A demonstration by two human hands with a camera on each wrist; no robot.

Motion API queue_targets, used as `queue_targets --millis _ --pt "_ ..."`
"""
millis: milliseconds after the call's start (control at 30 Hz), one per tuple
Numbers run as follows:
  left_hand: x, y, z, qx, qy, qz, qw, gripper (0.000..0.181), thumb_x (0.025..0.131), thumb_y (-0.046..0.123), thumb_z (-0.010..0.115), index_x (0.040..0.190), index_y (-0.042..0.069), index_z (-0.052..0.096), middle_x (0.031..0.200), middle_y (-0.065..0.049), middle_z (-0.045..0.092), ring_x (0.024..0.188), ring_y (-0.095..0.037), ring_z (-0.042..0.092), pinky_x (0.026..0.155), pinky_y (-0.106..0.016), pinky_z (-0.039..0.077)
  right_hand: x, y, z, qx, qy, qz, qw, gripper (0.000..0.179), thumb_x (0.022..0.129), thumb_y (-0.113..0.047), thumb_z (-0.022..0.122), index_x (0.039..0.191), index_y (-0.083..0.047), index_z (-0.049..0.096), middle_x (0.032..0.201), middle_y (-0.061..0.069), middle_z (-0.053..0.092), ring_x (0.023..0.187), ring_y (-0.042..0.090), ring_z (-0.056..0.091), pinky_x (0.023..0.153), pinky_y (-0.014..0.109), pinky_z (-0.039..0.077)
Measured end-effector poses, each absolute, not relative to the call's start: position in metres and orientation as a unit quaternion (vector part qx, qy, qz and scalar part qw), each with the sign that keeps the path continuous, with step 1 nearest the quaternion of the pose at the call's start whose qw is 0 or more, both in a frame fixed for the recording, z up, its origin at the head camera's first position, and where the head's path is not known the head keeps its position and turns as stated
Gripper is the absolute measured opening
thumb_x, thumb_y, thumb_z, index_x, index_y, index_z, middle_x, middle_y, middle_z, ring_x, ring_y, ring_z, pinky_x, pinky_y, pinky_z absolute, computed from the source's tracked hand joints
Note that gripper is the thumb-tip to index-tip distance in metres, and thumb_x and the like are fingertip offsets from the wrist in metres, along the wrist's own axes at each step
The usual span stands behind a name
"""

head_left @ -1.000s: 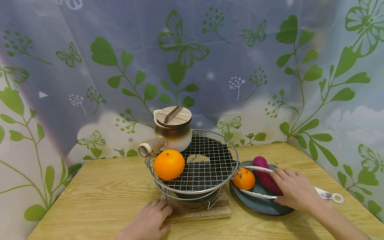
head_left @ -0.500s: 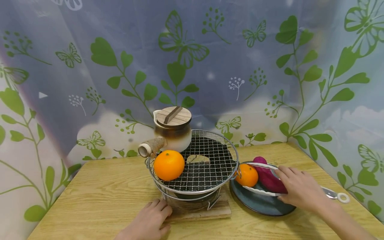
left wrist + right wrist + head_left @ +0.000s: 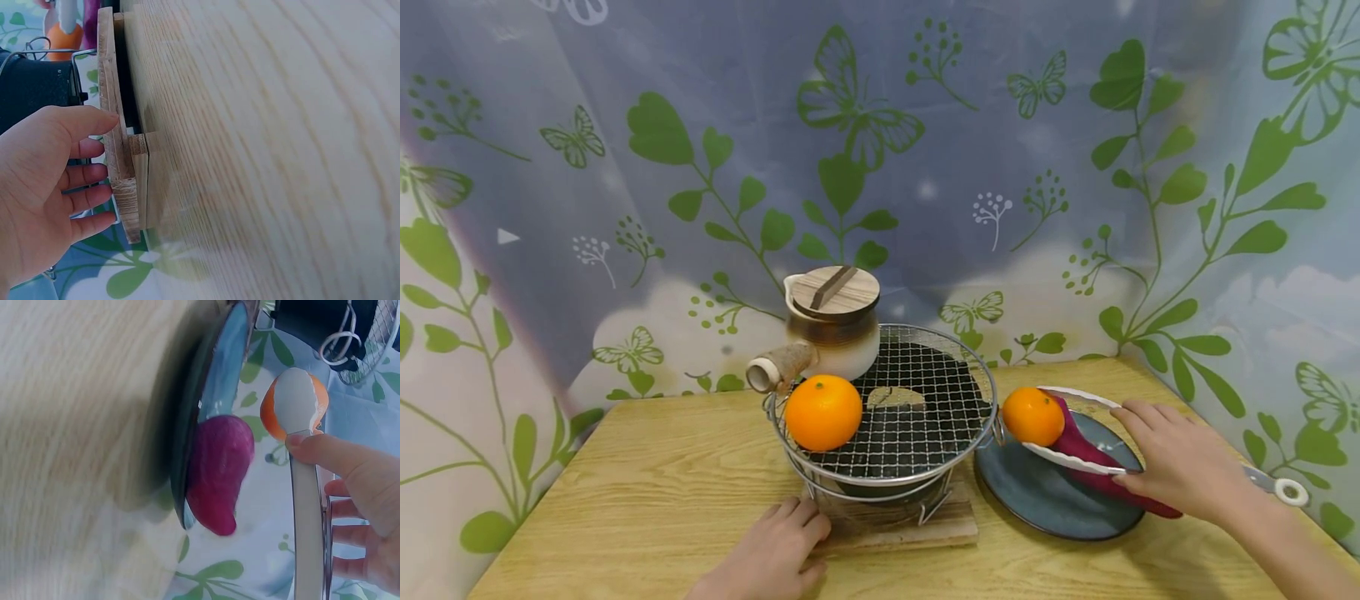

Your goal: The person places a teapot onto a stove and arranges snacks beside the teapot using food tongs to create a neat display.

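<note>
My right hand grips white-tipped tongs, its thumb along one arm in the right wrist view. Between the tong tips an orange is held above the blue-grey plate. A purple sweet potato lies on that plate, partly behind the tongs in the head view and jutting past the rim. At the front left corner of a wooden board, my left hand rests with relaxed fingers; in the left wrist view its thumb touches the board's edge.
A round wire grill over a dark stove stands on the board. A second orange and a side-handled pot with a wooden lid sit on the grill. The grill's wire loop is close to the lifted orange. A patterned cloth hangs behind the table.
My right hand has closed the tongs on the orange and raised it up and to the right. The sweet potato has shifted towards the plate's front right rim. The left hand stays put.
</note>
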State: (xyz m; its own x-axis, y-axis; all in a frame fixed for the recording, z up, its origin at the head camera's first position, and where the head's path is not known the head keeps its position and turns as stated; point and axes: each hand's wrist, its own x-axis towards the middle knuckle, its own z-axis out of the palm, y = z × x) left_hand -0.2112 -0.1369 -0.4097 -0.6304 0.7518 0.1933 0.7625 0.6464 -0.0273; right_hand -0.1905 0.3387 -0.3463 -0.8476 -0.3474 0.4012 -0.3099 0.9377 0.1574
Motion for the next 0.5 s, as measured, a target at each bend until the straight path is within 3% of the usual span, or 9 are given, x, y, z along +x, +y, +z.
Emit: queue_targets --millis 500 --pt "-0.211 -0.136 -0.410 -0.422 -0.901 -0.025 0.099 0.018 0.079 0.028 0.067 0.085 0.017 0.055 0.083 0.006 0.045 0.076 -0.014 0.044 0.071 -0.034 0.042 -0.182 0.355 -0.324 0.149 -0.964 -0.062 0.213 0.079 0.058 -0.043 0.081 0.118 0.002 0.056 0.115 0.023 0.055 0.096 0.042 0.054 0.065 0.053 0.047"
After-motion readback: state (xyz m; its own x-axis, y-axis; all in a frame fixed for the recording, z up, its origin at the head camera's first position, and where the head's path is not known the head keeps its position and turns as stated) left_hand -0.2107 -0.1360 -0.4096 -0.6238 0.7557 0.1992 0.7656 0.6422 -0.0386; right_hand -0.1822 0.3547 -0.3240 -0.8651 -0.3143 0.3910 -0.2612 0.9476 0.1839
